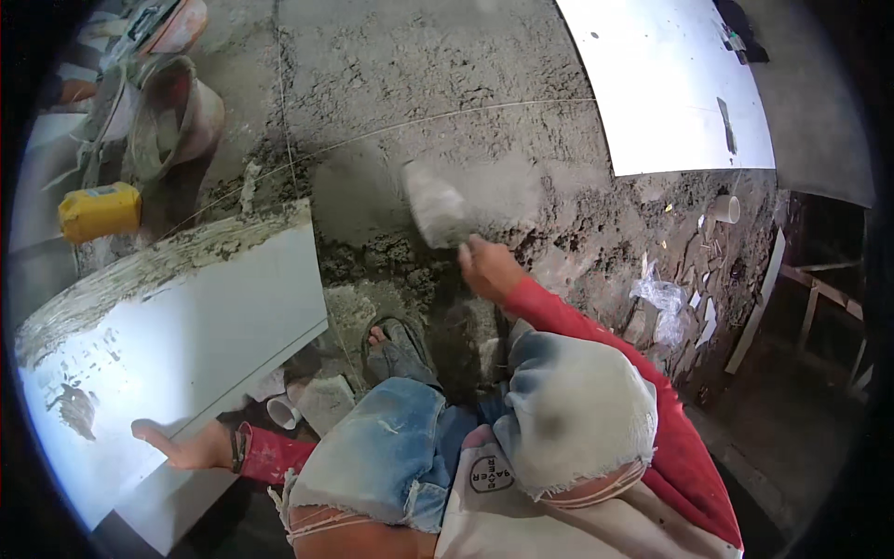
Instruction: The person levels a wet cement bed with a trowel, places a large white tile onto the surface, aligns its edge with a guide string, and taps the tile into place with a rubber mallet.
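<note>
My right hand (489, 265) grips a cement-smeared trowel (438, 207), its blade over a smoothed patch of wet grey mortar (354, 196) with rougher, lumpy mortar below it. My left hand (191, 447) holds the lower edge of a large white tile (214, 331), one digit lying on its face and the others partly hidden. That tile has a mortar-crusted upper edge. Thin strings cross the bed above the trowel. My bent knees in torn jeans are at the bottom, and a sandaled foot (391, 345) stands on the rough ground.
Cement-coated buckets (191, 121), a yellow container (100, 210) and part of another person's hand (76, 89) are at upper left. A laid white tile (670, 84) fills the upper right. Plastic wrap (666, 307), shards and a pipe piece (726, 210) lie right, beside a dark drop with wooden framing (810, 312).
</note>
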A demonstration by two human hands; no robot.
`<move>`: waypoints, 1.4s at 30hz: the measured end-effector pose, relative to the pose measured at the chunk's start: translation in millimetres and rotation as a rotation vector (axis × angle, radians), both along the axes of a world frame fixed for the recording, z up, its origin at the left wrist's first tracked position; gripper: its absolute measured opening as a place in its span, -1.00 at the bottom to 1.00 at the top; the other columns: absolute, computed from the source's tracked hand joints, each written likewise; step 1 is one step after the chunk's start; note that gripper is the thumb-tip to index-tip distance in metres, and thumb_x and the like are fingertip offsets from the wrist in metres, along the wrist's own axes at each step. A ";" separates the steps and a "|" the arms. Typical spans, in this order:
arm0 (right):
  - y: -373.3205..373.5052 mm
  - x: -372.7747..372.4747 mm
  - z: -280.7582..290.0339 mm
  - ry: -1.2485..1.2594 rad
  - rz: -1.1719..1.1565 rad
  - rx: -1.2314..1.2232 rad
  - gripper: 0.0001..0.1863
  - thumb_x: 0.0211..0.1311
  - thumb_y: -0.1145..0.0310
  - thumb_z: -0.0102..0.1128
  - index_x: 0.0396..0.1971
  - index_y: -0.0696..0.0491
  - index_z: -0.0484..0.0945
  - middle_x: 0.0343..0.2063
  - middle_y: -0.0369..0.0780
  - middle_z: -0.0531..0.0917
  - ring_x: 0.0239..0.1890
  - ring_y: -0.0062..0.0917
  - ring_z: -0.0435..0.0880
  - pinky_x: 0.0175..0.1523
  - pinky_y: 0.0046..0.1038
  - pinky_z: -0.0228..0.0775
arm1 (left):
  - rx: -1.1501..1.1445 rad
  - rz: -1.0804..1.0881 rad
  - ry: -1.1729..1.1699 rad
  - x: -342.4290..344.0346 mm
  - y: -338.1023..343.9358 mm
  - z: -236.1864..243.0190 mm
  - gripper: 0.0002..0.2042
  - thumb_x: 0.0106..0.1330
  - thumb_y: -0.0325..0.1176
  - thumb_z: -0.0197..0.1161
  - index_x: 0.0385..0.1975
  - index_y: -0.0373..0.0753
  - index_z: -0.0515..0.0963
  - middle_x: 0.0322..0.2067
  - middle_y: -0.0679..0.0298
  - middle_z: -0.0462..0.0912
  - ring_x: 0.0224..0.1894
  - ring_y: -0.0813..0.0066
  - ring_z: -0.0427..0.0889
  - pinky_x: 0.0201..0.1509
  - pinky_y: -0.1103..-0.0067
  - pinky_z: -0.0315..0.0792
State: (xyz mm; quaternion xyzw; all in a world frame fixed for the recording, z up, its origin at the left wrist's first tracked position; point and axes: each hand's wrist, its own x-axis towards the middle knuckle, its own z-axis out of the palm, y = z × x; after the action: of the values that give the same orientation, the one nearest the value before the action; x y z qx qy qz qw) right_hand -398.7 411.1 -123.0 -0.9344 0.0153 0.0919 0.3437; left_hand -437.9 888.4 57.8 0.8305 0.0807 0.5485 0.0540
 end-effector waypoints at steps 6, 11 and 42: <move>-41.3 -22.2 20.6 -0.008 0.562 -0.509 -0.82 0.34 0.25 -0.02 -0.21 0.03 0.36 -0.53 -0.11 0.58 -0.58 -0.22 0.68 -0.59 -0.22 0.51 | -0.032 0.057 0.008 0.2 -5.2 6.9 -0.56 0.31 -0.46 0.23 0.12 -0.59 0.36 0.12 -0.17 0.47 0.11 0.14 0.52 0.24 0.33 0.38; -92.4 8.4 19.4 -0.114 0.478 -0.717 -0.83 0.35 0.19 0.02 -0.27 -0.04 0.33 -0.63 -0.17 0.55 -0.68 -0.30 0.63 -0.68 -0.25 0.43 | -0.080 0.132 0.062 -2.4 -6.5 10.4 -0.62 0.46 -0.35 0.04 0.10 -0.56 0.40 0.07 -0.10 0.50 -0.02 0.24 0.52 0.14 0.36 0.42; 55.5 40.7 -42.0 0.163 0.144 0.014 -0.68 0.31 0.24 0.03 -0.29 0.25 0.53 -0.38 0.19 0.61 -0.24 0.16 0.59 -0.13 -0.01 0.45 | -0.065 0.262 0.021 -6.3 -13.3 15.4 -0.56 0.23 -0.41 0.27 0.05 -0.56 0.44 0.05 -0.22 0.53 0.06 0.03 0.59 0.20 0.28 0.42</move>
State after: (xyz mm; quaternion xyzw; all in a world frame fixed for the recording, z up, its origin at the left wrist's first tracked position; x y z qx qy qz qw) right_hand -358.0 466.6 -165.0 -0.9200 -0.0247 0.1924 0.3405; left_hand -444.2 875.1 73.3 0.8164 0.2069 0.5392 0.0080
